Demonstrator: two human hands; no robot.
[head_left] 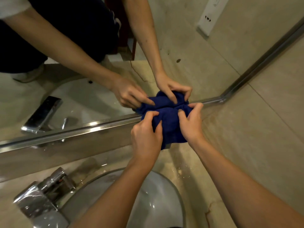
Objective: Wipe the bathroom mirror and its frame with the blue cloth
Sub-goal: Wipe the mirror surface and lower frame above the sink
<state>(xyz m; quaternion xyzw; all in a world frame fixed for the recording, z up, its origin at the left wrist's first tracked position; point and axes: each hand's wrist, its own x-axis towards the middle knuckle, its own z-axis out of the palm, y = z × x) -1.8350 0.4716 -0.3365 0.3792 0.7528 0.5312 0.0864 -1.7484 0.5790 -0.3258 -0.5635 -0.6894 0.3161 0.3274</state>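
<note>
I see the cloth (169,127) as solid dark blue, no pattern. Mirror frame (79,131) silver, shiny. Faucet (44,193) chrome. Basin (156,203) white. Counter (185,171) beige with brown veins. Wall tiles (263,129) beige. Wall socket (211,15) white.

A soft, matt blue terry cloth (169,122) lies against a polished metal mirror frame (79,130), beside a shiny chrome tap (44,193), a glossy white ceramic basin (158,203) and smooth, wet beige stone desk (189,168).
</note>
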